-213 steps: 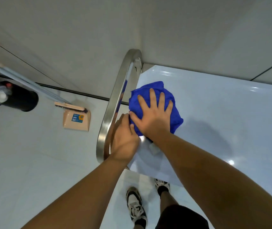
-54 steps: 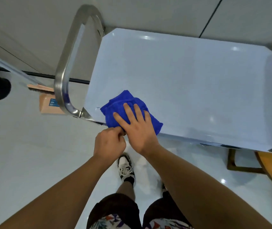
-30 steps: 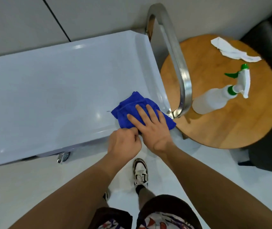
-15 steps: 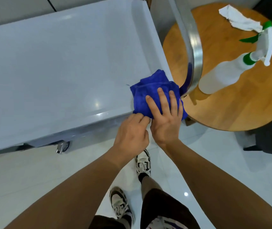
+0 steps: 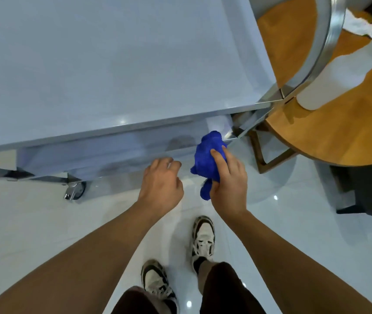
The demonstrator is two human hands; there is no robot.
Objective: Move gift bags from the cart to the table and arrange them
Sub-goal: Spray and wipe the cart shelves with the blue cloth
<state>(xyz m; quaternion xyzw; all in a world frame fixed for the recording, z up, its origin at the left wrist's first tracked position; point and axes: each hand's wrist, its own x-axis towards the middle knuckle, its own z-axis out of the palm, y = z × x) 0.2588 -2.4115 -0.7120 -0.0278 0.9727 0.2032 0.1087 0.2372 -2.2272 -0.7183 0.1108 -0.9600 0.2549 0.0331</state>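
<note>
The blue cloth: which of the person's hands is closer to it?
The right. The right hand grips the blue cloth itself, just off the cart's near edge. The left hand hangs beside it, apart, holding nothing.

Glossy white tiled floor (image 5: 33,227) reflecting ceiling lights, dark seat (image 5: 370,189) at right

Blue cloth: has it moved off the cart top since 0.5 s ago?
Yes. The blue cloth has come off the cart top, over its near edge toward the person, and now hangs bunched in the right hand below the shelf's corner.
</note>
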